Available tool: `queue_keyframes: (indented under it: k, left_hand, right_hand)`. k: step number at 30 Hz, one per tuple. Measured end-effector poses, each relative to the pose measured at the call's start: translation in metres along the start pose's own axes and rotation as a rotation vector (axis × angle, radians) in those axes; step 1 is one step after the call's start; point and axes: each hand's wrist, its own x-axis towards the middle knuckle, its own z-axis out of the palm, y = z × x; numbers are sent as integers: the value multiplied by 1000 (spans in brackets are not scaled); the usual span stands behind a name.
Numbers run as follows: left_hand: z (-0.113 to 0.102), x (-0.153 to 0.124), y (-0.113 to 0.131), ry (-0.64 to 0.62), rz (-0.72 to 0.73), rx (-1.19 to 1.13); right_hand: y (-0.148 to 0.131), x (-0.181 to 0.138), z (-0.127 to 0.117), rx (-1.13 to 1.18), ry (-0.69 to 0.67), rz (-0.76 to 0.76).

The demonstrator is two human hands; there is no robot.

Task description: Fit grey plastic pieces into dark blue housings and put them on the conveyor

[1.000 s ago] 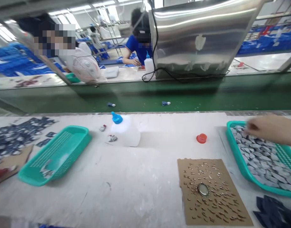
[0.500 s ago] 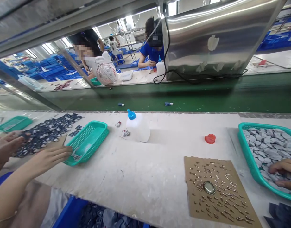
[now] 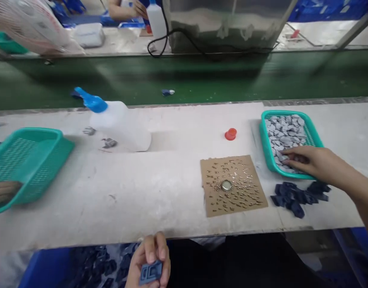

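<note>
My left hand (image 3: 152, 258) is at the lower middle, below the table's front edge. Its fingers are closed around a small blue moulded piece (image 3: 150, 273) with a recessed face. At the right, my right hand (image 3: 305, 162) reaches into a green basket (image 3: 266, 154) of flat, light grey pieces (image 3: 284, 130). Its thumb and fingertips are curled among them; whatever lies between the tips is too small to make out. Just in front of that basket is a pile of dark blue pieces (image 3: 296, 196). Left of it lies brown cardboard (image 3: 214, 208) dotted with glue, with a bottle cap (image 3: 226, 185) on it.
A white bottle (image 3: 123, 128) with a blue nozzle stands tilted-looking at left centre. A red cap (image 3: 230, 134) lies behind the cardboard. A co-worker's hand (image 3: 3, 193) is in another green basket (image 3: 51, 164) at left. A blue bin (image 3: 48, 268) of dark pieces sits below the table edge.
The view has swung right and downward. My left hand with the blue piece has come into view. My right hand is still in the basket of grey pieces.
</note>
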Motion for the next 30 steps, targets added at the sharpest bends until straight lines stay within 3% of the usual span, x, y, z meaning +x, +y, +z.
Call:
queue_keyframes:
  k: [4,7,10,15,20,25,30]
  left_hand:
    - [7,28,-10,-240,-9,-48]
    - [20,40,-7,-318,-25,-94]
    - [41,51,-2,-308,-56,-134]
    - [82,72,-8,-151,38,-120]
    - [103,87,-20,-105,21,-95]
    - [112,92,-24,-9,5,-139]
    - [116,93,-26,89,17,-175]
  right_hand:
    - [-18,-11,2,64,176,-39]
    - [-33,-25,2,201,296,-49]
    - [-58,-39,0,399,344,-61]
    - [-102,-48,0,550,347,-154]
    - [-120,-47,8,632,269,-231]
    - [-126,-44,15,732,78,-165]
    - [-134,-38,20,615,-55,-196]
